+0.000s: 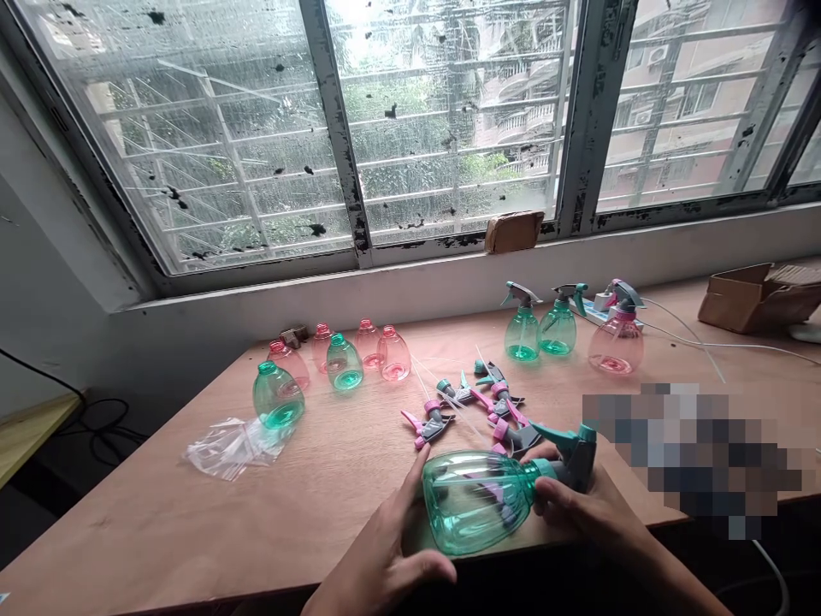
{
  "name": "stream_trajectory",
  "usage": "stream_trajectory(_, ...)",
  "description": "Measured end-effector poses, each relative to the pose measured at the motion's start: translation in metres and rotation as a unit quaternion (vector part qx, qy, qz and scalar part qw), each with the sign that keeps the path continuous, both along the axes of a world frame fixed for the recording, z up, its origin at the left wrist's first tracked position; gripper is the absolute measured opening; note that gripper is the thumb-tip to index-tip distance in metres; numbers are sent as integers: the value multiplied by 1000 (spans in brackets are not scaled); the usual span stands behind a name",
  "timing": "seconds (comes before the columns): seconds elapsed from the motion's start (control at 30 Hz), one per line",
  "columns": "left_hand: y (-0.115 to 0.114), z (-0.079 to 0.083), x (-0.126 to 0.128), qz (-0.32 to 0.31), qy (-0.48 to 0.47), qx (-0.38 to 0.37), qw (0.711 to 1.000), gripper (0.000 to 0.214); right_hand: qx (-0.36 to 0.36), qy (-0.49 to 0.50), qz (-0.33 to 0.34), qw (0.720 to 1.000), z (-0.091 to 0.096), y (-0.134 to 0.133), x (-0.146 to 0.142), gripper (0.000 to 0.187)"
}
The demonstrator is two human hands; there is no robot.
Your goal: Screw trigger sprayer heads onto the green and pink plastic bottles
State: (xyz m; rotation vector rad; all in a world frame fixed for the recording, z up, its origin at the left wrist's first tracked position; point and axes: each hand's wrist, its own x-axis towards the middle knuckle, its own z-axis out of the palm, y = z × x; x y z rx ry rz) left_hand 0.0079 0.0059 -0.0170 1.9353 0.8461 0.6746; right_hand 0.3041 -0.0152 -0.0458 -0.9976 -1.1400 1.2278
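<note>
A green clear spray bottle (478,500) lies tilted on its side above the table's front edge, with a grey and teal trigger head (574,458) on its neck. My right hand (583,505) is closed around the neck, just below the trigger head. Around the bottle's base, my left hand (391,535) is open, thumb and index finger apart; its other fingers are mostly hidden. Beyond the bottle lie several loose trigger heads (434,419), pink or teal with grey, with thin dip tubes.
Headless green (278,398) and pink bottles (394,355) stand at the left, beside clear plastic bags (224,449). Two green spray bottles (522,334) and a pink one (616,346) stand at the back right, near a power strip (596,312) and cardboard box (737,299). A blurred patch hides the right.
</note>
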Motion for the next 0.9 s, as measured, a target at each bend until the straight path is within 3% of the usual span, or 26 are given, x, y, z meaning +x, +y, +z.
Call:
stream_trajectory(0.1, 2, -9, 1, 9, 42, 42, 998, 126, -2, 1, -7, 1000, 1, 1, 0, 49)
stream_trajectory(0.33, -1, -9, 4, 77, -26, 139, 987, 84, 12, 16, -6, 1000, -1, 2, -1, 44)
stream_trajectory(0.5, -1, -1, 2, 74, -9, 96, 993, 84, 8, 13, -8, 1000, -2, 1, 1, 46)
stream_trajectory(0.67, -1, 4, 1, 10, -46, 23, 999, 77, 0, -17, 16, 1000, -4, 1, 3, 48)
stream_trajectory(0.77, -1, 7, 2, 5, -30, 28, 999, 73, -3, -15, 17, 1000, -5, 2, 2, 46)
stream_trajectory(0.9, -1, -1, 2, 7, -10, 46, 999, 93, 12, 11, 11, 1000, -3, 2, 1, 43)
